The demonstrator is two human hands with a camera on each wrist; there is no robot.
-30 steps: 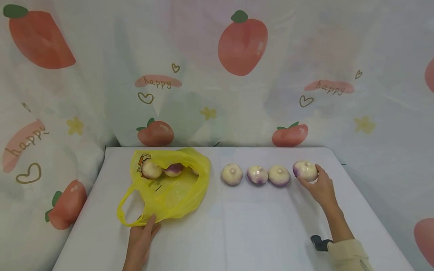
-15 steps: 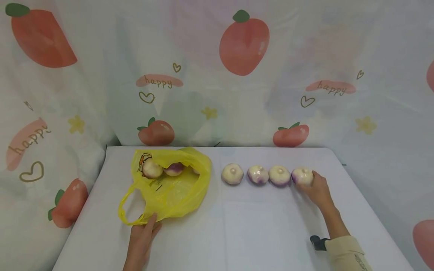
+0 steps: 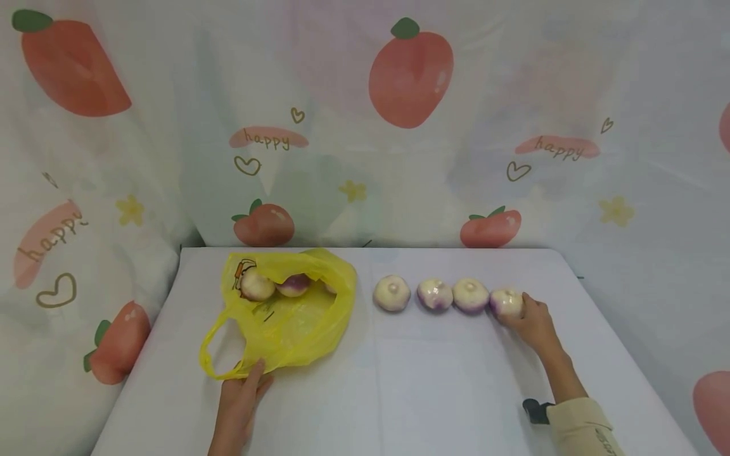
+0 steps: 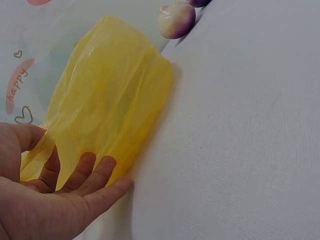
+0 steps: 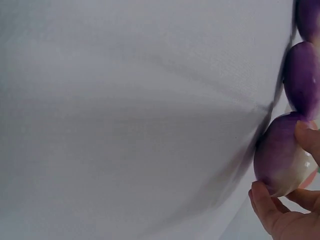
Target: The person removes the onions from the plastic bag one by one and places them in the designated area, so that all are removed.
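Note:
My right hand [image 3: 534, 323] grips a white-and-purple turnip [image 3: 504, 303] at the right end of a row on the table. In the right wrist view the thumb and fingers press opposite sides of that turnip [image 5: 280, 150], which touches its neighbour [image 5: 302, 80]. To its left stand three more turnips, the leftmost one [image 3: 391, 293] a little apart. A yellow plastic bag [image 3: 296, 342] lies with its mouth toward me, and my left hand [image 3: 242, 396] pinches its near edge. Inside the bag a whitish turnip [image 3: 256, 285] and a purple one [image 3: 293, 285] show; a third is mostly hidden.
The white table [image 3: 433, 386] ends at a printed cloth backdrop [image 3: 336, 152] behind and at the sides. A black piece of gear [image 3: 535, 411] sits by the right sleeve. One bag handle [image 3: 208, 348] loops out at the left.
My right hand has lowered the turnip and moved it left, from apart from the row to against the end turnip. The left hand and the bag have stayed in place.

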